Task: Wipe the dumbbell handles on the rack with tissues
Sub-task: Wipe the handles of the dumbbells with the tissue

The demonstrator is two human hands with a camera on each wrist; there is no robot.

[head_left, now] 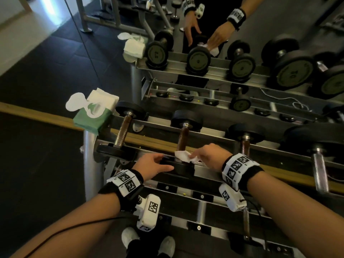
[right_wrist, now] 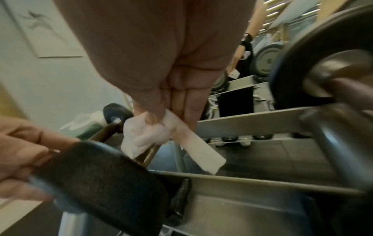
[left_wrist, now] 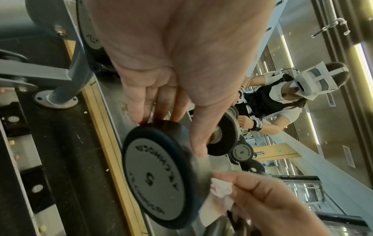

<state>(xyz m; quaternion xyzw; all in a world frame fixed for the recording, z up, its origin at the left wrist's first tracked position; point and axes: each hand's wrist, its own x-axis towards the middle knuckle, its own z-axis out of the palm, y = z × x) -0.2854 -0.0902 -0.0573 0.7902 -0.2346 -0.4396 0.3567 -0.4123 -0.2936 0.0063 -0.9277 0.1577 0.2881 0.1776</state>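
Observation:
A small dumbbell lies across the rack's top tier, its brown handle [head_left: 183,137] pointing away from me. My left hand [head_left: 163,162] grips the near black weight plate [head_left: 181,169], thumb on its face and fingers over the rim; in the left wrist view this plate [left_wrist: 153,174] is marked 5. My right hand [head_left: 195,155] pinches a crumpled white tissue [head_left: 183,156] against the near end of the handle. In the right wrist view the tissue [right_wrist: 144,137] wraps the handle [right_wrist: 149,154], one loose strip hanging down to the right.
A green tissue pack [head_left: 95,112] sits on the rack's left end. Other dumbbells lie left [head_left: 123,127] and right [head_left: 245,143] on the same tier. A mirror behind reflects the rack [head_left: 219,61]. A lower tier [head_left: 201,199] juts toward my shoes [head_left: 149,241].

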